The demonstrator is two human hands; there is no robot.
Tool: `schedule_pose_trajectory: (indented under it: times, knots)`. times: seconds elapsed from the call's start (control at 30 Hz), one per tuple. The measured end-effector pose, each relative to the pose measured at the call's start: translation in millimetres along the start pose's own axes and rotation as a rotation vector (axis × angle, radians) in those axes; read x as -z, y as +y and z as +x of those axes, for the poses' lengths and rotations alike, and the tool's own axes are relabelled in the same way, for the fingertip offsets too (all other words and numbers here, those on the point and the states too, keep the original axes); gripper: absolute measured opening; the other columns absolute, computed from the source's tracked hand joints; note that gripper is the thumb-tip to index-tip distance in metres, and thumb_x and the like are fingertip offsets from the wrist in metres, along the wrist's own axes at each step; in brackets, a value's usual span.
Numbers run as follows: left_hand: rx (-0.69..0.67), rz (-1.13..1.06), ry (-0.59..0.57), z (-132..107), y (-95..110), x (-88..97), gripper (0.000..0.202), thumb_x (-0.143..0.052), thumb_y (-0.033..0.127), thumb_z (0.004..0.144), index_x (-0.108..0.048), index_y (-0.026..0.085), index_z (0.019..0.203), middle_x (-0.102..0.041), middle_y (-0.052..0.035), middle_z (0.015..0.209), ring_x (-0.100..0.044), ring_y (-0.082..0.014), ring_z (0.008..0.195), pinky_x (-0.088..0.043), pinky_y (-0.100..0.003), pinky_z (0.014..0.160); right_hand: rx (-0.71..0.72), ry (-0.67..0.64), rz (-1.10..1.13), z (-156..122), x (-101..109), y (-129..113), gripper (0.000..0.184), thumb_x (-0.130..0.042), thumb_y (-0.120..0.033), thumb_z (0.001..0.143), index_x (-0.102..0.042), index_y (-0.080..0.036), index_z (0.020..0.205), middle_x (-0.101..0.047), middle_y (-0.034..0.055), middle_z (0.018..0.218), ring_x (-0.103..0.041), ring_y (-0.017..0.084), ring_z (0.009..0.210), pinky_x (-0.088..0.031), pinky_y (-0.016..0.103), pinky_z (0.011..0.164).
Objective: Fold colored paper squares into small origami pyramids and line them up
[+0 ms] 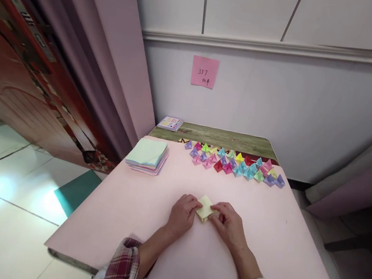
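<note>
A small piece of folded pale yellow paper (205, 207), roughly diamond-shaped, is held just over the pink table covering. My left hand (183, 214) pinches its left corner between thumb and fingers. On the opposite side, my right hand (228, 223) grips the right corner the same way. Some layers at the lower edge of the paper stand slightly apart. Beyond my hands, several small folded paper pieces (228, 167) in many colours stand in rows. To the left lies a stack of square coloured paper (147, 153) with a pale green sheet on top.
The pink-covered table (114, 227) reaches back to a green wood-patterned strip (222, 137) by the wall. A packet (170, 123) sits at the back left corner. A pink note (204, 72) is stuck on the wall. A purple curtain (116, 42) and a red door (22, 69) stand left.
</note>
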State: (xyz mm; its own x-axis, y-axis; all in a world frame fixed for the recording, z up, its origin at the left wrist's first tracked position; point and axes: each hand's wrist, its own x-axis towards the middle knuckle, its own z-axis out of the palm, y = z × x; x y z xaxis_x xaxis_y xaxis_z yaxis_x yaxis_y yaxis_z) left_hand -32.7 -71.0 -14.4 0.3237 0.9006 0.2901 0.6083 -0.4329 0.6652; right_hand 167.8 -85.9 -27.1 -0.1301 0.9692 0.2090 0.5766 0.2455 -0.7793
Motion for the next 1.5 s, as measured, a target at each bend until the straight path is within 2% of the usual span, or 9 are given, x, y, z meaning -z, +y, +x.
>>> schedule_pose_trajectory:
  times: [0.2,0.43,0.53,0.63,0.7,0.87,1.07,1.27,1.5]
  knots:
    - [0.041,-0.034,-0.051,1.2,1.5,2.0,0.034,-0.05,0.003,0.073,-0.067,0.022,0.095,-0.06,-0.0051,0.098,-0.053,-0.0198,0.095,-0.044,-0.033,0.085,-0.046,0.058,-0.059,2.5,0.2,-3.8,0.021,-0.056,-0.038,0.086,-0.072,-0.024,0.088,-0.067,0.0056,0.091,-0.059,0.016,0.066,-0.046,0.028,0.063]
    - [0.136,-0.052,0.02,4.8,0.0,-3.0,0.009,-0.06,0.025,0.08,-0.067,0.02,0.084,-0.059,-0.0031,0.09,-0.055,-0.0169,0.087,-0.044,-0.029,0.079,-0.128,0.094,-0.11,9.9,-2.5,-5.8,0.028,-0.052,-0.041,0.087,-0.072,-0.023,0.079,-0.067,0.0048,0.083,-0.06,0.018,0.071,-0.044,0.028,0.064]
    - [0.2,-0.064,0.036,7.7,-1.8,-6.1,0.011,-0.058,0.026,0.082,-0.066,0.019,0.078,-0.058,-0.0017,0.085,-0.055,-0.0146,0.08,-0.042,-0.026,0.072,-0.092,0.015,-0.05,10.6,5.2,-5.1,0.033,-0.048,-0.043,0.09,-0.073,-0.023,0.084,-0.066,0.0052,0.085,-0.06,0.017,0.07,-0.045,0.028,0.066]
    - [0.223,-0.077,0.055,9.4,-1.7,-7.1,0.012,-0.057,0.025,0.082,-0.065,0.019,0.075,-0.058,-0.0013,0.083,-0.055,-0.0135,0.077,-0.041,-0.026,0.07,-0.038,-0.131,0.04,8.8,14.7,-3.0,0.032,-0.062,-0.046,0.081,-0.072,-0.022,0.099,-0.064,0.0051,0.09,-0.057,0.015,0.063,-0.047,0.028,0.062]
    - [0.239,-0.074,0.061,9.9,-0.9,-7.1,0.013,-0.057,0.025,0.081,-0.065,0.018,0.074,-0.058,-0.0012,0.082,-0.054,-0.0134,0.075,-0.041,-0.026,0.069,-0.032,-0.162,0.053,7.5,17.7,-1.8,0.039,-0.072,-0.042,0.071,-0.07,-0.022,0.105,-0.063,0.0039,0.09,-0.056,0.014,0.061,-0.047,0.027,0.062]
    - [0.261,-0.042,0.054,10.5,0.8,-6.7,0.013,-0.057,0.026,0.081,-0.065,0.019,0.075,-0.058,-0.0014,0.083,-0.054,-0.0143,0.078,-0.04,-0.026,0.069,-0.04,-0.082,0.007,8.1,11.1,0.2,0.026,-0.068,-0.033,0.073,-0.071,-0.021,0.096,-0.063,0.0023,0.084,-0.054,0.013,0.056,-0.046,0.027,0.06]
    - [0.27,-0.021,0.073,9.9,0.3,-5.8,0.011,-0.058,0.026,0.081,-0.064,0.019,0.076,-0.057,-0.0013,0.084,-0.053,-0.0139,0.076,-0.04,-0.026,0.068,-0.037,0.009,-0.05,8.2,3.0,0.5,0.025,-0.057,-0.043,0.084,-0.072,-0.023,0.087,-0.067,0.0054,0.087,-0.057,0.015,0.061,-0.046,0.028,0.061]
    - [0.265,-0.002,0.12,11.8,-2.3,-5.4,0.004,-0.059,0.02,0.079,-0.063,0.019,0.078,-0.057,-0.0017,0.088,-0.054,-0.0142,0.076,-0.042,-0.027,0.071,-0.161,0.075,-0.174,15.7,-2.3,-8.8,0.027,-0.056,-0.045,0.083,-0.068,-0.023,0.073,-0.067,0.0023,0.075,-0.058,0.016,0.064,-0.04,0.026,0.058]
    - [0.284,0.013,0.121,10.9,-2.5,-7.1,0.014,-0.058,0.016,0.077,-0.064,0.021,0.089,-0.059,-0.0017,0.095,-0.054,-0.0146,0.077,-0.042,-0.028,0.073,-0.345,0.041,-0.308,30.4,-3.2,-24.2,0.02,-0.065,-0.041,0.074,-0.059,-0.024,0.08,-0.066,-0.0001,0.069,-0.06,0.017,0.061,-0.032,0.024,0.05]
